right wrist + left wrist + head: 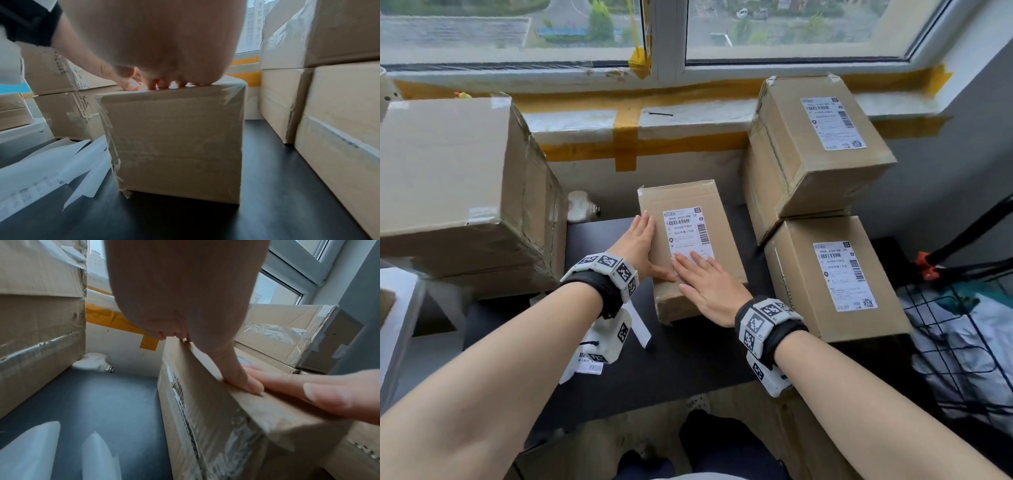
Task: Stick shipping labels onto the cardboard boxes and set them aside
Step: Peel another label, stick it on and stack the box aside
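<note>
A small cardboard box (722, 246) stands on the black table in the middle, with a white shipping label (686, 228) lying on its top. My left hand (642, 245) lies flat along the box's left top edge, fingers straight, thumb stretched toward the near end. My right hand (705, 284) presses flat on the label's near end and the box top, fingers straight. In the left wrist view my left thumb (240, 378) rests on the box top (267, 410). The right wrist view shows the box's taped near face (176, 142) under my right hand (164, 84).
Two labelled boxes (835, 274) (822, 144) are stacked at the right, close to the middle box. A large plain box (458, 181) fills the left. Label backing strips and spare labels (633, 322) (51, 170) lie on the table (681, 356) at the near left. A wire rack (962, 342) stands far right.
</note>
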A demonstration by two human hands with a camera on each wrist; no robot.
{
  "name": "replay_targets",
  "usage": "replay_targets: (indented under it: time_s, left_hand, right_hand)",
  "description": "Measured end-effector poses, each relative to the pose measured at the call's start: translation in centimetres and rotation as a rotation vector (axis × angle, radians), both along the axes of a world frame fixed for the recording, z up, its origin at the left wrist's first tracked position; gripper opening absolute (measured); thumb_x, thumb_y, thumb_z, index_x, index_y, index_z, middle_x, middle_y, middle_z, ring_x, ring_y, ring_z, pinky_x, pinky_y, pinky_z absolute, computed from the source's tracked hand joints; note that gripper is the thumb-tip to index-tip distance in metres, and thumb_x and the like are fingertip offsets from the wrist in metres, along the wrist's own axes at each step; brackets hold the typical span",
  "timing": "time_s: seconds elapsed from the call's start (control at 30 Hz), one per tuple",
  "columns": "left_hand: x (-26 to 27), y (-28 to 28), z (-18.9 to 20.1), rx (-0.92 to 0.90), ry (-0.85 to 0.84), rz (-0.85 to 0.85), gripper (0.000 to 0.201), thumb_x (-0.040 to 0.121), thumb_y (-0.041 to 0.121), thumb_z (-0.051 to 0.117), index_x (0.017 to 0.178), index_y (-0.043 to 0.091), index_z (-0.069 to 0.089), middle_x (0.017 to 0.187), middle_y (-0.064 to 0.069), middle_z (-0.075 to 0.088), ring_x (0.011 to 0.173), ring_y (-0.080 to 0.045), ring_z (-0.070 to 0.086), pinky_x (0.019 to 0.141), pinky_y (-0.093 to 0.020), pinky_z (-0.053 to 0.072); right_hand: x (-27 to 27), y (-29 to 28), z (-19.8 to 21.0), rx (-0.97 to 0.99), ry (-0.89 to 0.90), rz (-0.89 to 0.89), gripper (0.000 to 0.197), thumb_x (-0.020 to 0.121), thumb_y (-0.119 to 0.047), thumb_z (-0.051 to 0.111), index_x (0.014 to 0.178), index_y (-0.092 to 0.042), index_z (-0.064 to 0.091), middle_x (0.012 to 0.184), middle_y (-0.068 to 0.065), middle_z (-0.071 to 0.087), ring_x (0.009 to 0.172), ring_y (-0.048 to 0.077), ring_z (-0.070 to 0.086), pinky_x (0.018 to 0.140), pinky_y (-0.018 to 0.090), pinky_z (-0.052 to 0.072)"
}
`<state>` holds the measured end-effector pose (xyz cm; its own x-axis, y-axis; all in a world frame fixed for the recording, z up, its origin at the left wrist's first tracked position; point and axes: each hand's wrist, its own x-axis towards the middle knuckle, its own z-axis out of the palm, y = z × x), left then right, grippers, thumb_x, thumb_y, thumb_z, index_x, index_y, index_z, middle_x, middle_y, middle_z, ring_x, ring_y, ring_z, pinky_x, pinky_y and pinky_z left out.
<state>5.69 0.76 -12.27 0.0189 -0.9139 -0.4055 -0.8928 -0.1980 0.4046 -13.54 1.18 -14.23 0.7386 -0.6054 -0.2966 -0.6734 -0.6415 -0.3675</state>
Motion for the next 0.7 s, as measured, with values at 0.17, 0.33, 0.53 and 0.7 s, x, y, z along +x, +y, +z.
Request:
replay_targets:
  time_s: [0.17,0.33,0.53,0.7]
  left_hand:
    - [-0.6,0.7,0.1,0.006,0.019,0.114,0.135,0.061,0.05,0.08,0.148,0.004,-0.012,0.158,-0.012,-0.013,0.146,-0.023,-0.012,0.118,-0.034,-0.001]
    - [-0.7,1.2,-0.1,-0.012,0.097,0.21,0.114,0.059,0.044,0.084,0.144,0.005,0.018,0.146,-0.012,0.03,0.138,-0.024,0.026,0.116,-0.039,0.024]
    - [-0.9,2.0,-0.3,0.024,0.214,0.293,0.095,0.067,0.037,0.081,0.142,0.024,0.024,0.139,-0.008,0.047,0.128,-0.027,0.046,0.107,-0.043,0.038]
    - [-1.4,2.3,0.1,0.031,0.294,0.337,0.09,0.07,0.029,0.08,0.141,0.024,0.026,0.136,-0.003,0.051,0.123,-0.025,0.052,0.099,-0.037,0.04]
  right_hand:
    - [-1.9,0.6,-0.2,-0.024,0.033,-0.018,0.054,0.102,-0.038,0.02,0.151,-0.021,0.003,0.16,-0.007,-0.001,0.147,0.011,-0.004,0.12,0.029,-0.002]
    - [-3.5,0.6,0.1,-0.059,0.042,-0.099,0.055,0.102,-0.037,0.023,0.151,-0.019,0.003,0.16,-0.005,0.0,0.147,0.01,-0.001,0.118,0.025,-0.003]
    - [-2.8,0.1,-0.3,-0.061,0.058,-0.217,0.059,0.102,-0.04,0.022,0.151,-0.016,0.001,0.16,-0.002,-0.002,0.147,0.011,-0.003,0.119,0.028,-0.002]
    - [-1.7,-2.0,0.2,0.0,0.056,-0.307,0.061,0.101,-0.042,0.023,0.151,-0.016,-0.001,0.16,-0.002,-0.006,0.147,0.013,-0.005,0.12,0.032,0.0]
